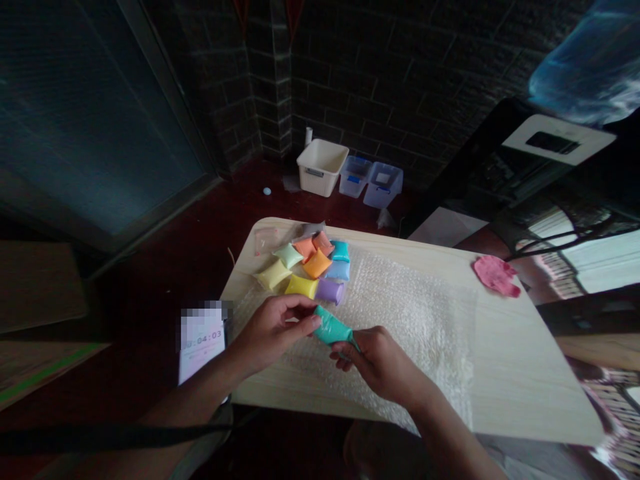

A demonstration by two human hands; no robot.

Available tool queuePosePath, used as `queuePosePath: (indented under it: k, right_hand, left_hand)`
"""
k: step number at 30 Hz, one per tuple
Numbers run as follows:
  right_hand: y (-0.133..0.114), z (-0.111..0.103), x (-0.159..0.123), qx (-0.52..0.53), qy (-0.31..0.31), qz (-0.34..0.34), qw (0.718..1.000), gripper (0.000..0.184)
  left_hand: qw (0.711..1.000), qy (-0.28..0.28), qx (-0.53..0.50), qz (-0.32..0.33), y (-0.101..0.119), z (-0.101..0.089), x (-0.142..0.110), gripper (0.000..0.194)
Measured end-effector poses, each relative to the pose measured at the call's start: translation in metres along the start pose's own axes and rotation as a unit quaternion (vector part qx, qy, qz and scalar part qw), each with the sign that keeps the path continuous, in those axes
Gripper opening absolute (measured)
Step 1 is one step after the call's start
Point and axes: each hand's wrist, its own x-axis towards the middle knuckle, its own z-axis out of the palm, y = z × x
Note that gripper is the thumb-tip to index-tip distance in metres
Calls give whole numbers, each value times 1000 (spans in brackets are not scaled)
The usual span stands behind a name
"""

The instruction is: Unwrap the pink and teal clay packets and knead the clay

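Note:
A small clear packet of teal modelling clay is held between my two hands above the table. My left hand pinches its upper left end between thumb and fingers. At the lower right end, my right hand grips the packet, its fingers curled round it. Just beyond lie several more clay packets: a yellow packet, a purple packet, an orange packet, a pale green packet and a light blue packet. Under my hands spreads a sheet of bubble wrap.
A pink flattened piece lies on the right of the wooden table. A phone showing a timer stands at the left edge. On the floor beyond are a white basket and two clear bins.

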Motion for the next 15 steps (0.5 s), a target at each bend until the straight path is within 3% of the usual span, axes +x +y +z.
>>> queuePosePath:
  k: [5, 9, 15]
  right_hand:
    - [-2, -3, 3, -35, 19, 2, 999, 32]
    - [-1, -7, 3, 5, 39, 16, 999, 26]
    - [3, -6, 3, 4, 59, -5, 998, 31]
  left_hand:
    - [1000, -5, -17, 6, 1, 0, 1, 33]
    - [999, -4, -36, 20, 3, 3, 0, 32]
    - [997, 13, -74, -1, 4, 6, -1, 30]
